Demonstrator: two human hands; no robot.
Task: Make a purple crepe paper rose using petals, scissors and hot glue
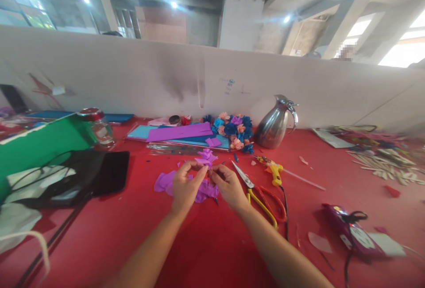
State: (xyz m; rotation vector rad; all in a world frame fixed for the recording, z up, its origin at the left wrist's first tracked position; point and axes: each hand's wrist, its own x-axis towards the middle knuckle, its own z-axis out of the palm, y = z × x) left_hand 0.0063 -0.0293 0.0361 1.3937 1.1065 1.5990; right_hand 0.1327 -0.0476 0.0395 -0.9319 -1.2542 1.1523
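The left hand (186, 186) and the right hand (230, 186) are meeting at the centre of the work area, thumb and fingers of each pinching the lower end of a purple paper piece (206, 157); the exact hold of the right fingertips is being partly hidden. On progress, a cluster of paper flowers (237, 130) in blue, peach and purple is standing at the back, apparently finished. The held piece is showing layered, flared petals, so it appears to be partly formed. Loose purple pieces (164, 181) are lying below and beside the hands, seemingly awaiting use, and a purple sheet (179, 132) is resting behind. On clearance, the scissors (245, 177) are lying just beside the right hand, blades pointing towards the back, and are limiting rightward movement; the glue gun (276, 175) is lying beyond them. A low partition (133, 75) is bounding the rear. Bare red surface (139, 239) is showing on the near side, leaving the most room towards the body.
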